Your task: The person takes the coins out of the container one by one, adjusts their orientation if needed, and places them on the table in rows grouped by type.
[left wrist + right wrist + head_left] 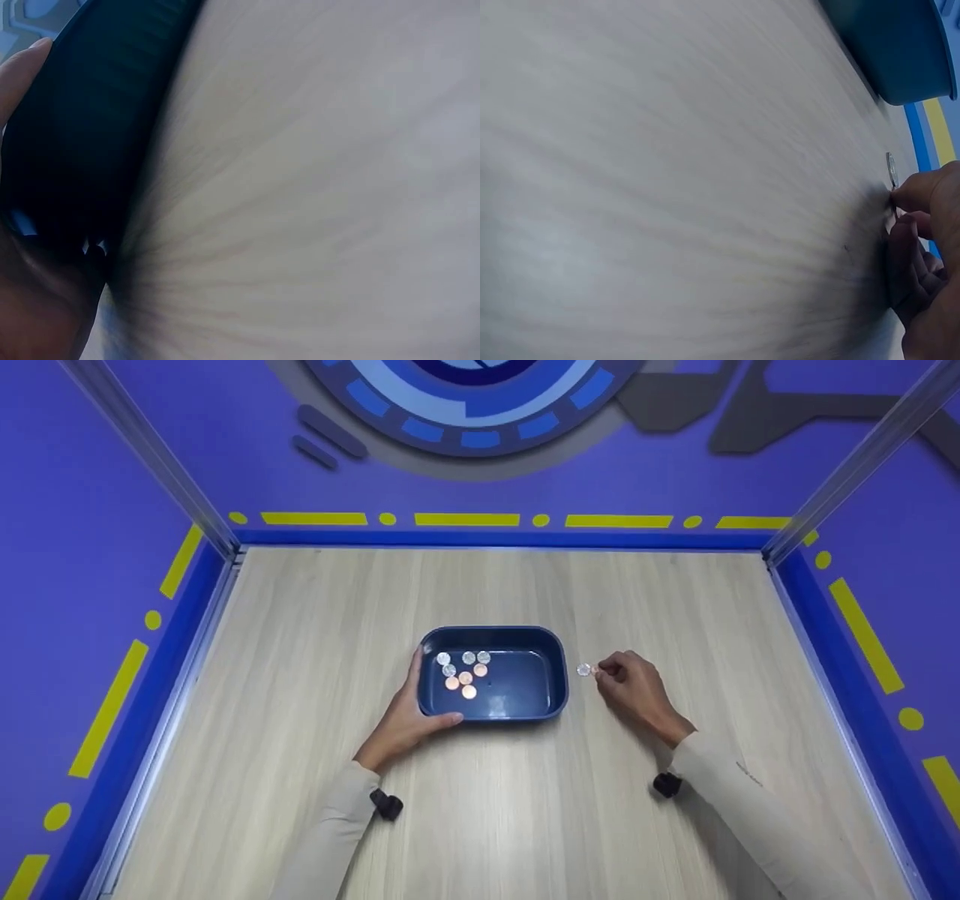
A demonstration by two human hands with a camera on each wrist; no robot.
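Note:
A dark blue tray [525, 706] sits mid-table with several silver and copper coins [465, 673] in its left half. My left hand [411, 706] grips the tray's front left corner, thumb on the front rim and fingers along the left wall. The left wrist view shows that dark wall [82, 127] against a fingertip [19, 71]. Just right of the tray, my right hand [602, 670] pinches a small copper coin at the tabletop. A silver coin [583, 669] lies flat beside those fingertips. It also shows in the right wrist view, the silver coin [892, 171] just beyond the pinching fingers [922, 191].
The pale wooden table [300, 660] is fenced by blue walls with yellow markings and metal corner posts [150, 450]. The tray's right half holds no coins. The tray's outer corner [900, 45] shows in the right wrist view.

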